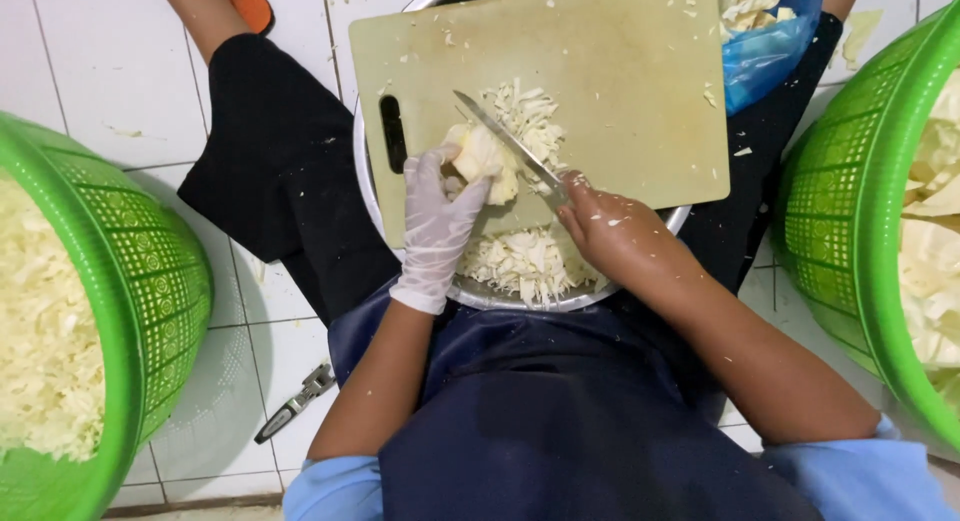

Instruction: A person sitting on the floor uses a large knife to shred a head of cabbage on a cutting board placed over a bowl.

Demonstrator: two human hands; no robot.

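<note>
Two hands work on a cutting board (pixel 600 91): the gloved left hand (pixel 437 226) grips a cabbage piece (pixel 485 161), the right hand (pixel 610 231) grips a knife (pixel 505 139).

2 green plastic baskets flank the scene on the white tiled floor (pixel 110 81). The left basket (pixel 150 281) is heaped with pale shredded cabbage (pixel 40 321), while the right basket (pixel 850 231) holds larger, flatter cabbage leaves (pixel 935 231). A small dark metal tool (pixel 295 403) (its kind is hard to tell) lies on the tiles just beside the left basket. A blue plastic bag (pixel 765 51) with leaf scraps sits at the top right, and an orange object (pixel 248 3) shows at the top edge.
</note>
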